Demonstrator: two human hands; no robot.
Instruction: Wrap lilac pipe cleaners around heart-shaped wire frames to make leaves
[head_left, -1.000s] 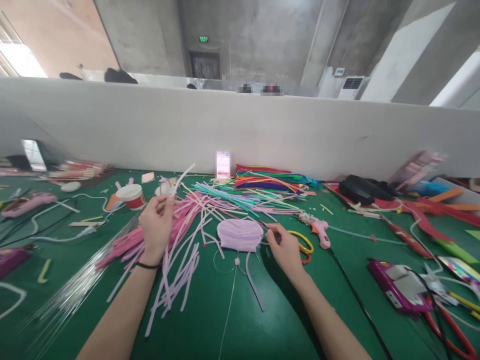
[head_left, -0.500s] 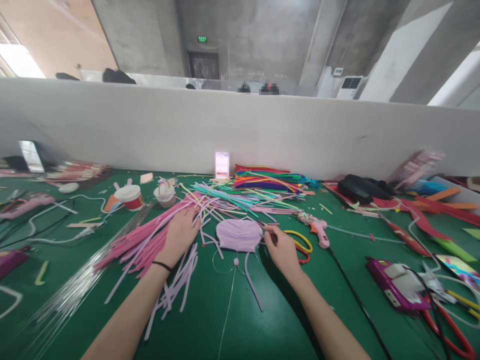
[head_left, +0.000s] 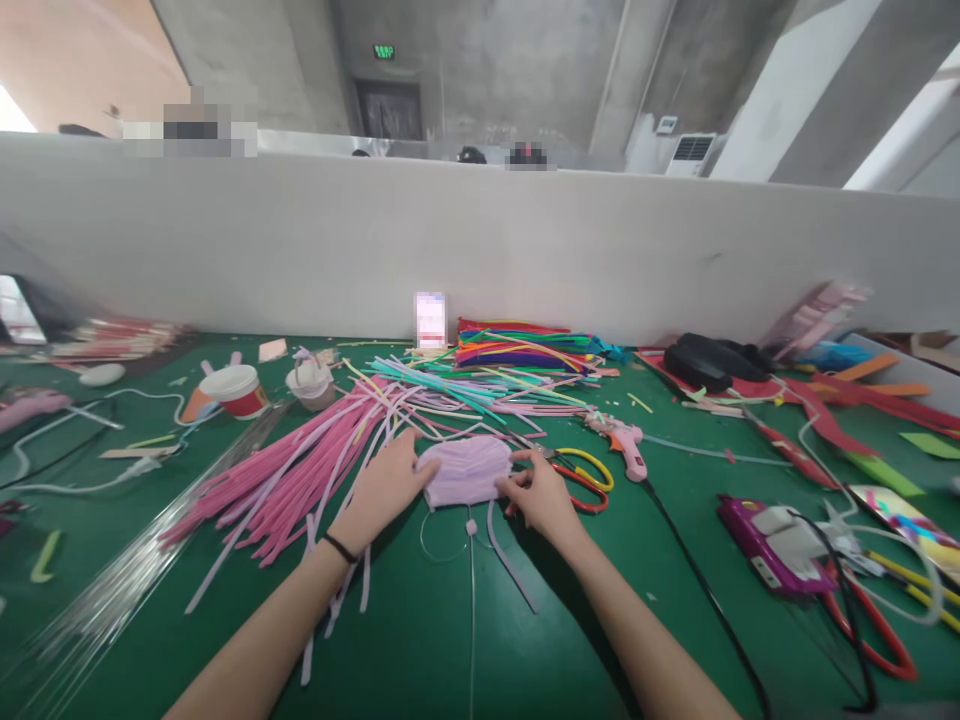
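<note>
Both hands are at the one lilac piece, which lies between them. Left hand: gap between thumb and fingers narrow; thumb over the piece's left end, fingers along its upper left edge, holding it. Right hand: fingers curled, thumb and forefinger close together, holding the piece's right edge. Whether the piece touches the green table: cannot tell.

Counts. One loose lilac strip, running down from just beside the right thumb. One thin stem below and between the hands, one small lilac knob at its top.

Right of the right hand: one pair of scissors, one yellow and one red handle, just beside the fingers; farther out, one pink glue gun; well apart, one purple power strip.

Left of the left hand: one pink bundle, strips overlapping, not countable; clear rods, likewise. Two cups beyond it: one red-and-white cup, one pale cup.

Beyond both hands: one upright phone, one multicolored bundle.
</note>
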